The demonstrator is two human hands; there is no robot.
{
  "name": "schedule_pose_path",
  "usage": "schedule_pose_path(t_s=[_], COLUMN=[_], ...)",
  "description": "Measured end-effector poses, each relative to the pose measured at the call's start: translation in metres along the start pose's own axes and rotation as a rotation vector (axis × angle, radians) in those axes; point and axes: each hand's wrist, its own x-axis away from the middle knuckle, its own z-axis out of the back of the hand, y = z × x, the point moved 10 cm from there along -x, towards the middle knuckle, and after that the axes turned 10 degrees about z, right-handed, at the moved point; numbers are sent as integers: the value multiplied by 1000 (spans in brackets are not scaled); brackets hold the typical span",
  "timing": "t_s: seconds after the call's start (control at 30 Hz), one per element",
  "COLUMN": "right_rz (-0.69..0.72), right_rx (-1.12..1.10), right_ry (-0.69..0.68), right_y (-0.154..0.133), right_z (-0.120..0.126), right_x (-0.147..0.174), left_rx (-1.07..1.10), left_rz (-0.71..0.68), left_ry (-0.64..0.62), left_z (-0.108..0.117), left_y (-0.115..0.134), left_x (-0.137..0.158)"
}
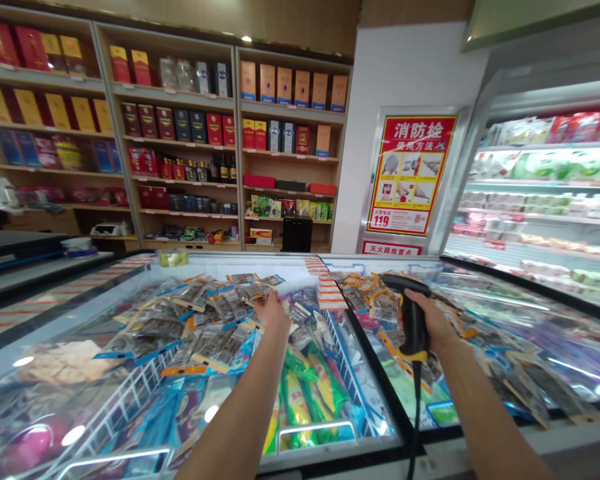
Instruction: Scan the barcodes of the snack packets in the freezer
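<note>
My right hand (pixel 433 320) is wrapped around the grip of a black and yellow barcode scanner (pixel 414 327), held upright over the freezer; its cable hangs down toward me. Stretched forward over the left side, my left hand (pixel 273 312) has its fingers closed on the near end of a small clear snack packet (pixel 254 291) with dark contents. Around and below it lies a loose heap of similar packets (pixel 205 317) with blue, orange and tan edges. More such packets (pixel 375 297) lie on the right side, behind and beside the scanner.
Under the packets, the chest freezer holds white wire baskets (pixel 130 393) and green-and-yellow corn-shaped ice cream packs (pixel 300 400). A dark frame (pixel 380 373) divides its lids. Shelves of boxed goods (pixel 180 127) stand behind, with a lit refrigerated display (pixel 545 187) at right.
</note>
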Motion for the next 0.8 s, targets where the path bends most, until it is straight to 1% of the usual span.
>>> schedule_pose_path(t_s=[0.07, 0.13, 0.2, 0.27, 0.4, 0.47, 0.53, 0.6, 0.67, 0.73, 0.8], right_rz=[38, 70, 75, 62, 38, 29, 14, 11, 19, 25, 22], right_rx=[26, 37, 46, 51, 60, 75, 78, 81, 78, 71, 59], right_ry=[34, 61, 90, 115, 126, 115, 91, 73, 41, 9, -12], right_y=[-9, -17, -21, -21, -19, -19, -20, -22, -25, -26, -25], right_z=[18, 34, 47, 57, 70, 73, 74, 74, 73, 70, 68], right_x=[-4, -5, -5, -4, -3, -2, 1, 4, 7, 9, 9], left_rx=[-10, -35, -111, -279, -681, -817, -930, -1032, -1108, -1113, -1072], left_rz=[124, 238, 282, 228, 20, -101, -202, -237, -233, -227, -231], left_ry=[-20, -78, -161, -252, -509, -647, -730, -762, -766, -761, -726], left_z=[-8, -21, -36, -50, -81, -96, -108, -116, -119, -121, -118], left_y=[-17, -38, -56, -69, -103, -121, -137, -151, -161, -162, -155], left_x=[11, 28, 49, 70, 120, 147, 167, 176, 178, 176, 171])
